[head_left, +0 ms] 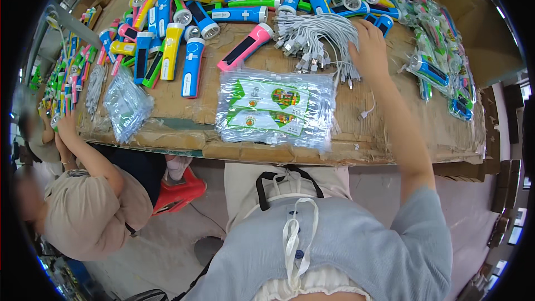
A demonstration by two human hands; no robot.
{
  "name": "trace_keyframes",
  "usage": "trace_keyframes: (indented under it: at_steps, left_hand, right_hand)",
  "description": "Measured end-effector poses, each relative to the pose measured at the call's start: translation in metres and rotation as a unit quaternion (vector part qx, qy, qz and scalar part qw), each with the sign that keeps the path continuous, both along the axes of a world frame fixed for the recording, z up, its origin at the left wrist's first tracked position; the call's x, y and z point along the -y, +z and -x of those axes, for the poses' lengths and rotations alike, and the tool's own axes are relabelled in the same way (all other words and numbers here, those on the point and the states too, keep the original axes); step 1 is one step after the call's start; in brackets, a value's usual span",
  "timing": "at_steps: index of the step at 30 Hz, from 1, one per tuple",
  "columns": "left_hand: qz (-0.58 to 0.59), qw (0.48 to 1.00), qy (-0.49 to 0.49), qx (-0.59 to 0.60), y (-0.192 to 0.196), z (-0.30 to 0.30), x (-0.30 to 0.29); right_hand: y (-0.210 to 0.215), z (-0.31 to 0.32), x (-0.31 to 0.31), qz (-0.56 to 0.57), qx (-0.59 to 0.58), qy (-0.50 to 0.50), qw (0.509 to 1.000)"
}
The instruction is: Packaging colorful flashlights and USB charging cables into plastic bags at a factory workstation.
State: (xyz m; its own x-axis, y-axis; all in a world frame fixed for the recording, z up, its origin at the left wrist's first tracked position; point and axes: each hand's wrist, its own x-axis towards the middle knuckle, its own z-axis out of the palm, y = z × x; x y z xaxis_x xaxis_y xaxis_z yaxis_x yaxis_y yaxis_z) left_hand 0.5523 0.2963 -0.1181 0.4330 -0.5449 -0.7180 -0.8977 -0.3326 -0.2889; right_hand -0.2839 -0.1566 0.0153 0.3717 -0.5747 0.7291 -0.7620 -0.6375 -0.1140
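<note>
Around the white cables (320, 30) lie flashlights (239, 14) and bags (273, 103).

One right hand (370, 50) at one bunch of white cables (317, 33), plus a second bunch (96, 88) way off to its left. Two stacks of plastic bags (273, 106) left of it too, and one red stool (188, 189). Flashlights (239, 14) beyond it? Too many to count, lol.

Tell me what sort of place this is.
Probably a factory packing area: many flashlights in a heap, some bagged at the right; a bundle of white cables; and a stack of clear bags.
</note>
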Motion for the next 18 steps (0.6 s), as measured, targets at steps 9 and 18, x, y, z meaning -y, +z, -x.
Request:
trace_keyframes:
  at_steps: [9,18]
  left_hand:
    - [-0.022,0.997,-0.035,-0.070,-0.136,0.360,-0.038]
    - [-0.199,0.967,-0.099,-0.126,-0.058,0.434,0.048]
  right_hand:
    - [-0.033,-0.070,-0.071,-0.187,-0.094,0.139,0.968]
    - [-0.036,-0.081,-0.088,-0.183,-0.061,0.114,0.974]
